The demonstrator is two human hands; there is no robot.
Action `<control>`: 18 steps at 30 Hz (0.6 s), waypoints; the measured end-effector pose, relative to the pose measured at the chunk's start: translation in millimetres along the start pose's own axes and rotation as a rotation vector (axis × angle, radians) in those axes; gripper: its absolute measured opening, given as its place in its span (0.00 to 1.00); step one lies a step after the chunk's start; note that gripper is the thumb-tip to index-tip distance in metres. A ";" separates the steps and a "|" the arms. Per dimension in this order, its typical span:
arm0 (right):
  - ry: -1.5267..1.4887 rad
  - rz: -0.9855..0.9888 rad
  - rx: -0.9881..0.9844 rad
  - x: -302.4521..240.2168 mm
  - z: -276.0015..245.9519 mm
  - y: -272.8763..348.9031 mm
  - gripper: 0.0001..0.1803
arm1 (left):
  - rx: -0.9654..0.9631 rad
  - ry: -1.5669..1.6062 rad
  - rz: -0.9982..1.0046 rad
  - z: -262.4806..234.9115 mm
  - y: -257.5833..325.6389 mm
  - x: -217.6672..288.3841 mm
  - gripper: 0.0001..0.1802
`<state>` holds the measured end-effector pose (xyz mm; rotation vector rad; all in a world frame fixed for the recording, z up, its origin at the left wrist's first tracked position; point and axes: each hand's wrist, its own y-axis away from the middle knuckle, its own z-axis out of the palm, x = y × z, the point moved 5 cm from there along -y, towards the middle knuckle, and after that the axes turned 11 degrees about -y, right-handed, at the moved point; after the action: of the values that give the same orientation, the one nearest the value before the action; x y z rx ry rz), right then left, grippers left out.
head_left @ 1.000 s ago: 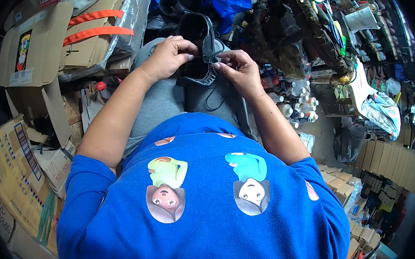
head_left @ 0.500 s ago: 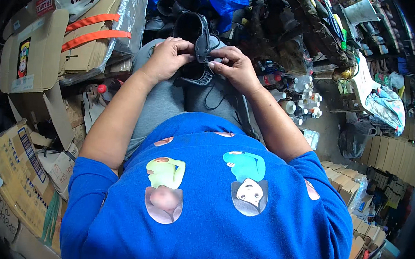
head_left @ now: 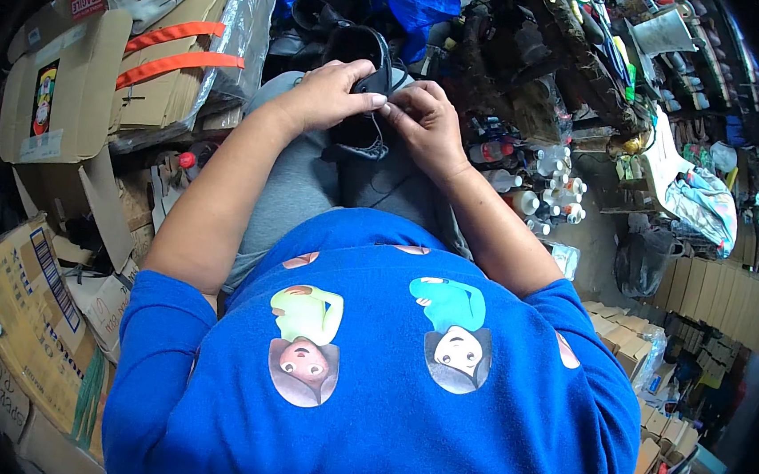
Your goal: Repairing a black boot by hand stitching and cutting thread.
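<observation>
A black shoe upper (head_left: 358, 135) rests over my lap between my knees, with its opening facing up and a gathered lower edge. My left hand (head_left: 330, 97) lies across it, fingers curled over its middle strip and thumb pressed against it. Close beside, my right hand (head_left: 427, 130) is closed in a pinch, thumb and index finger meeting near my left thumb at the strip. What sits between those right fingertips is too small to make out. A thin dark cord hangs from the piece down over my grey trousers (head_left: 300, 173).
Flattened cardboard boxes (head_left: 68, 97) with orange straps (head_left: 179, 67) are stacked at the left. A blue plastic bag (head_left: 415, 8) and other black pieces lie beyond my knees. Several small bottles (head_left: 561, 193) stand on the floor at right, near a white chair (head_left: 667, 157).
My left hand has slid right and over the shoe upper, its thumb now beside my right fingertips. My right hand has curled tighter and stays near the same spot.
</observation>
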<state>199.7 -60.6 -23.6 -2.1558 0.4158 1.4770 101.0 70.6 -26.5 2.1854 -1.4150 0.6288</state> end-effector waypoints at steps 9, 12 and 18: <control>-0.319 0.078 0.125 10.2 -1.8 -4.3 0.06 | -0.113 0.237 0.011 10.6 -14.9 -28.2 0.16; 0.010 -0.083 -0.061 -3.4 5.3 -3.0 0.07 | -0.124 0.172 0.001 9.2 -16.5 -24.9 0.14; -0.676 0.202 0.314 12.4 -36.7 -17.2 0.11 | -0.028 -0.199 -0.010 -4.9 -4.2 -12.1 0.13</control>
<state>241.6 -66.2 -20.6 -1.3005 0.5742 1.9796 99.8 83.7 -30.4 2.2831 -1.5002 0.3930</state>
